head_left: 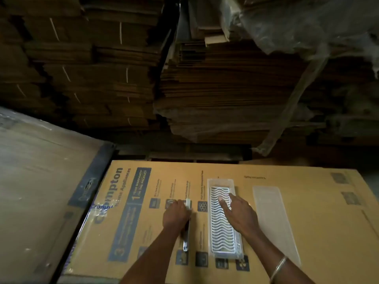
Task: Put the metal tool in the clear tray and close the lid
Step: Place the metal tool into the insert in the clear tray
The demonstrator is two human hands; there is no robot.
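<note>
A long, narrow metal tool [186, 228] lies lengthwise on a flat printed cardboard box [307, 201]. My left hand [175, 215] rests on its far half, fingers closed around it. To its right sits the clear tray [222, 218], holding a white wavy grid insert. My right hand [238, 215] lies on that insert with fingers spread, pressing the tray down. The clear lid [272, 222] lies flat on the box, right of the tray and apart from it.
Tall stacks of flattened cardboard [205, 89] rise behind the box. A wrapped pallet surface [37, 181] sits to the left, past a dark strap. A plastic-wrapped bundle [297, 23] hangs at the top right. A bangle is on my right wrist.
</note>
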